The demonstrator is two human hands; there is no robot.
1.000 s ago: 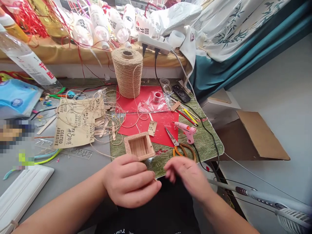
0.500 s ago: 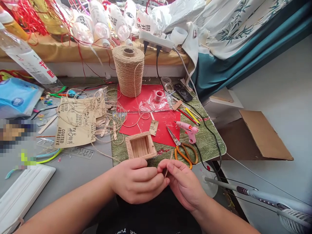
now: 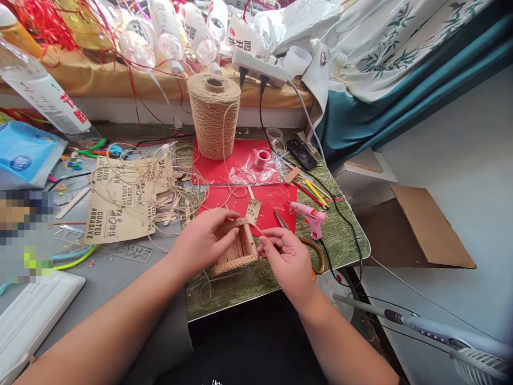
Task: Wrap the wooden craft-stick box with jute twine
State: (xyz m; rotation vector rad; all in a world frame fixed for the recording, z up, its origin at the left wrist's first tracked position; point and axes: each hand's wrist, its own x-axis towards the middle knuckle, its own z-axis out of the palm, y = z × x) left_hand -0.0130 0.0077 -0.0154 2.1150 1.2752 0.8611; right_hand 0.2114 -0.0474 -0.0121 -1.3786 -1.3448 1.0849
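A small open box (image 3: 238, 247) made of wooden sticks and wrapped with twine sits on the green mat (image 3: 340, 235). My left hand (image 3: 200, 240) grips its left and far side, fingers curled over the rim. Just right of the box, my right hand (image 3: 286, 256) pinches something thin, possibly a twine end or stick. A strand of twine runs from the box area up towards the big jute spool (image 3: 215, 115).
Orange-handled scissors (image 3: 315, 251) and a pink glue gun (image 3: 310, 215) lie right of my hands. Red paper (image 3: 240, 160), sandpaper sheets (image 3: 120, 200), loose sticks and twine lie behind. Bottles and a power strip (image 3: 260, 72) line the back. The table ends at right.
Both hands moved forward from the table's near edge to the box. The left hand took hold of the box; the right stopped beside it, over the scissors.
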